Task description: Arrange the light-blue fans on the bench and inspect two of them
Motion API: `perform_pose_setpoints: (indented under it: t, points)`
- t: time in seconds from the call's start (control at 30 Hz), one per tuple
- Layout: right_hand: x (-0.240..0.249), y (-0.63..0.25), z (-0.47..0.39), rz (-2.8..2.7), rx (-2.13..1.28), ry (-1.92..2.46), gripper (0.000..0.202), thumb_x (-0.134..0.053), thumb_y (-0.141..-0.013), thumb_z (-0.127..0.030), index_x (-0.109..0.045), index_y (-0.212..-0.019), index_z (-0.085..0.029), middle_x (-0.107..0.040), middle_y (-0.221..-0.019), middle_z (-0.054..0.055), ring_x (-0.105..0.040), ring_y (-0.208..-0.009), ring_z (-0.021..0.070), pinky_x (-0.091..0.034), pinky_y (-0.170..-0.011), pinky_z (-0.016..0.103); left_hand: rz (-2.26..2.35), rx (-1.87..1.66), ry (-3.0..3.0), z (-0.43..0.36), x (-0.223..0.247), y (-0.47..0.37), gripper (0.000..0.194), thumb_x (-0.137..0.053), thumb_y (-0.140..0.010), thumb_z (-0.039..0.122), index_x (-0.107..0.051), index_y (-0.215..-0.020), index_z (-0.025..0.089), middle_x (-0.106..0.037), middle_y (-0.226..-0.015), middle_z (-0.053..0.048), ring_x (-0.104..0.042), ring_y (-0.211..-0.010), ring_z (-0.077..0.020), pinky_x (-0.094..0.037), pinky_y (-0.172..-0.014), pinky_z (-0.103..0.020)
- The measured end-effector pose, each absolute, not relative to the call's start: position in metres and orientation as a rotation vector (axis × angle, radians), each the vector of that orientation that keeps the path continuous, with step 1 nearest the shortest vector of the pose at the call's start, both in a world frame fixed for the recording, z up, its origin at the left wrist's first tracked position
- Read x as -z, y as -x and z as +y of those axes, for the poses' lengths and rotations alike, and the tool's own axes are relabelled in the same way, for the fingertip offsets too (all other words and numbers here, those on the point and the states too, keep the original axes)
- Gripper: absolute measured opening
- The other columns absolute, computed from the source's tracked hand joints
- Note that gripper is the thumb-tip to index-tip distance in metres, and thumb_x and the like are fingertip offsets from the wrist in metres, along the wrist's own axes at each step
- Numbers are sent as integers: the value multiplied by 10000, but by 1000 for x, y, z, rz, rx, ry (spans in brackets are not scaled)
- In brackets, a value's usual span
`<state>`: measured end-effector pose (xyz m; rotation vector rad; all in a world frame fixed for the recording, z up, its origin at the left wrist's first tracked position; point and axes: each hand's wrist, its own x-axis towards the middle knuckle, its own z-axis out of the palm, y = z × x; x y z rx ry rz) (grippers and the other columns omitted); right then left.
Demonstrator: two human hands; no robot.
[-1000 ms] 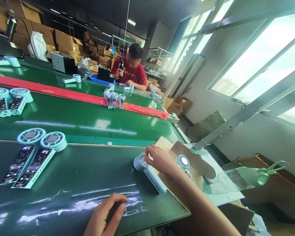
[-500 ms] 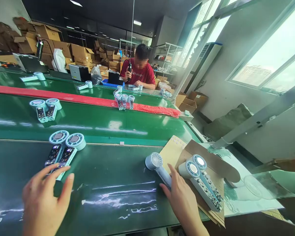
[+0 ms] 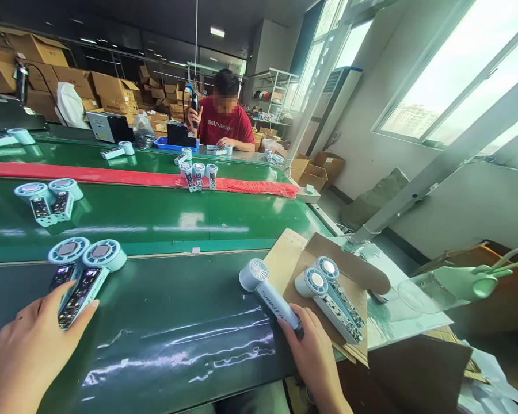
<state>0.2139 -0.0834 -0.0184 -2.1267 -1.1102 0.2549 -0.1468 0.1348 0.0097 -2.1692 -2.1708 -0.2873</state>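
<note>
At the left, the left hand (image 3: 30,345) is laid open and flat on the dark green belt (image 3: 168,322), fingers spread; its fingertips touch the lower ends of a pair of open fan halves (image 3: 84,273) lying side by side, circuit boards up, round heads pointing away. Nothing is gripped by it yet. Judged from this, a pick-up of that pair is in hand, and the next move calls for the fingers to be closed round the two handles without the boards being pressed.

Farther along the belt, another pair of open halves (image 3: 47,198) is seen well apart, and a group of three (image 3: 198,174) lies beside the red strip (image 3: 112,175).

Right of centre, an assembled fan (image 3: 265,293) lies tilted on the belt, its head away and its handle toward the person. The handle's near end is covered by the right hand (image 3: 315,351), whose fingers are curled over it; whether it is firmly clasped cannot be told. Just beside it, on a sheet of cardboard (image 3: 345,270) at the belt's edge, two more open halves (image 3: 330,296) are set together, apart from the hand.

At the far end a co-worker in a red shirt (image 3: 224,123) is seated.
</note>
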Motion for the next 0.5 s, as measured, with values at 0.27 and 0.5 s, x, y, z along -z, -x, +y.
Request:
perform_pose_setpoints:
  t: [0.27, 0.5]
  points:
    - [12, -220, -92, -856, -426, 1946, 427, -502, -834, -559, -591, -1026, -189, -633, -926, 57, -590, -790, 230, -476, -693, 337, -2134, 128, 2104, 136, -2, 153, 686, -241, -823, 677, -386, -1326, 233, -517, -1133, -138, -508, -996, -378, -460, -801, -436]
    - [33, -215, -111, -1119, 155, 1967, 230, -505, -906, -405, -568, -1007, -207, -584, -881, 36, -566, -820, 202, -463, -708, 312, -1989, 248, 2126, 122, 2, 141, 572, -262, -857, 622, -469, -1235, 246, -554, -1055, -98, -535, -957, -331, -473, -762, -406]
